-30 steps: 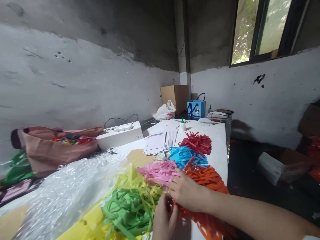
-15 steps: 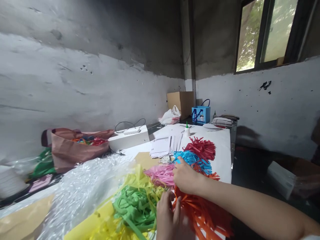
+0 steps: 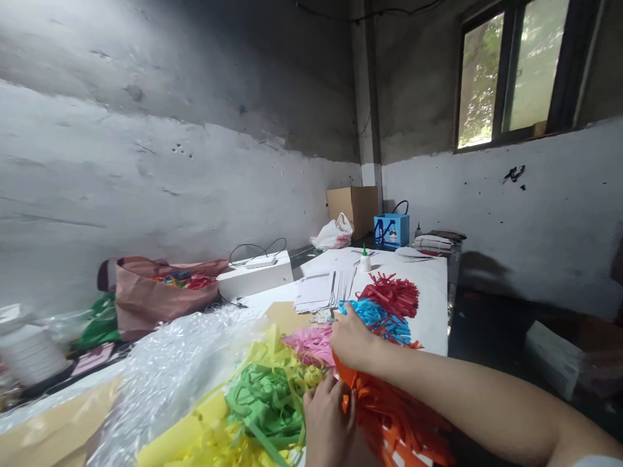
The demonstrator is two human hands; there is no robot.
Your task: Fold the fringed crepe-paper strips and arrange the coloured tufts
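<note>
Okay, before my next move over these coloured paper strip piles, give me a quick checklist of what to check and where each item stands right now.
1. Right hand on pink strips: ok, resting at their edge beside blue strips.
2. Its grip closed on a strip: cannot tell, fingertips hidden.
3. Left hand touching orange strips: ok.
4. Colours kept separate: not ok, green strips tangle with yellow strips.
5. Glue bottle upright: ok, far end of table.
</note>
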